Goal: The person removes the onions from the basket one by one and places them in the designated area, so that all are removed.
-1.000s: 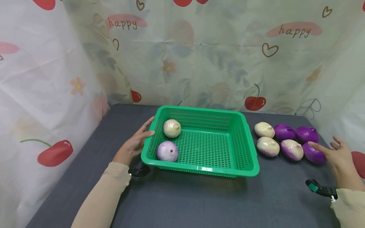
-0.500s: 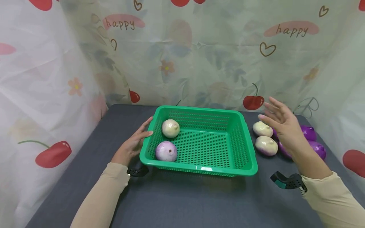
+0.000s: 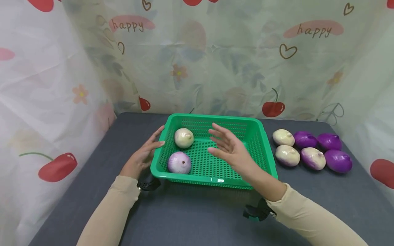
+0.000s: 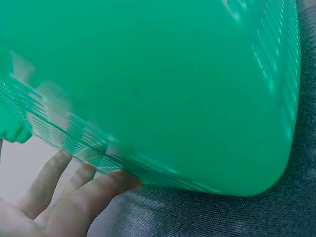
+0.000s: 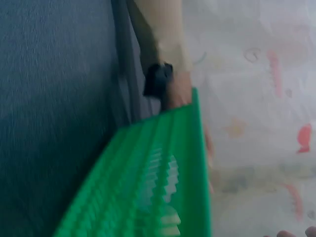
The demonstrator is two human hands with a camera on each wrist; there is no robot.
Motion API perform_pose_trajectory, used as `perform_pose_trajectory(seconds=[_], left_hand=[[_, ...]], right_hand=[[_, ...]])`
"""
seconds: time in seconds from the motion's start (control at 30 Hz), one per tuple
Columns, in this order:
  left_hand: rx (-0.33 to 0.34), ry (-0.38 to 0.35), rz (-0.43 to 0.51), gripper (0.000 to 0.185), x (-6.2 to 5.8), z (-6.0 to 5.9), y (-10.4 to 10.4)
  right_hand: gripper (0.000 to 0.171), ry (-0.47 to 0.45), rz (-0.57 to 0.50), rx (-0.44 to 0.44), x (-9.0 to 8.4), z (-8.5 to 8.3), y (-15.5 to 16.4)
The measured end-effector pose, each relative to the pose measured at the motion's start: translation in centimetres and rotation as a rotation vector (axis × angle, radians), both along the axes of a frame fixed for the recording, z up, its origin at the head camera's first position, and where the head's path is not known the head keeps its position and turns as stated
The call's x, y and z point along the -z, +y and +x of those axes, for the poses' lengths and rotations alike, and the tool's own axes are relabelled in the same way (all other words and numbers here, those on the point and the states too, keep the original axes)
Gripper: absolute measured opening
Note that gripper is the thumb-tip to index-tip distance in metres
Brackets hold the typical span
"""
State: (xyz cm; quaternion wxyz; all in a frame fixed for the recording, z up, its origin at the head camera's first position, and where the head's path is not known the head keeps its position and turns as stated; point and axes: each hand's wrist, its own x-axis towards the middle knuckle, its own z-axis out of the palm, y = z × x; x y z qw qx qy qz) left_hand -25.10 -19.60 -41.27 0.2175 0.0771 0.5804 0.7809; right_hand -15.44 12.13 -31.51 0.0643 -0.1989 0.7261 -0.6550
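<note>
A green plastic basket (image 3: pixel 212 180) stands on the dark table. Inside at its left end lie a whitish bulb-shaped vegetable (image 3: pixel 184 138) and a pale purple one (image 3: pixel 179 163). My left hand (image 3: pixel 142 158) touches the basket's left side with fairly straight fingers; in the left wrist view its fingertips (image 4: pixel 123 181) meet the slotted wall. Over the basket's right half hovers my right hand (image 3: pixel 234 152), fingers spread, nothing held. It hides part of the basket floor. The right wrist view is blurred, with the basket's wall (image 5: pixel 168 143) ahead and some fingertips (image 5: pixel 286 233) at the lower edge.
To the right of the basket, several glossy bulbs sit in two rows: whitish ones (image 3: pixel 287 156), a mixed white-and-purple one (image 3: pixel 313 159) and deep purple ones (image 3: pixel 338 161). Patterned curtains (image 3: pixel 212 61) enclose the dark table (image 3: pixel 191 218) at the back and sides.
My right hand has swept left from the purple bulbs to above the basket, carrying nothing. My left hand stays at the basket's left side. The bulbs and basket have kept their places.
</note>
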Motion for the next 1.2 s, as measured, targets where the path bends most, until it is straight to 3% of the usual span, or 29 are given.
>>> perform_pose_trajectory(seconds=[0.17,0.37,0.6,0.83,1.2], left_hand=[[0.008,0.005,0.013,0.067,-0.1,-0.1,0.0],[0.004,-0.006,0.016,0.067,-0.2,-0.1,0.1],[0.006,0.002,0.001,0.068,-0.2,-0.1,0.3],[0.003,0.017,-0.015,0.069,-0.1,-0.1,0.0],[0.001,0.052,-0.045,0.068,0.1,-0.1,0.2]], right_hand=[[0.067,-0.071,0.011,-0.066,1.4,-0.5,-3.1],[0.07,-0.12,0.124,-0.085,3.0,-1.3,-5.3],[0.076,-0.226,0.236,-0.08,4.1,-2.3,-6.4],[0.08,-0.302,0.299,-0.145,4.6,-3.2,-7.1],[0.081,-0.322,0.379,-0.167,5.7,-4.6,-7.9]])
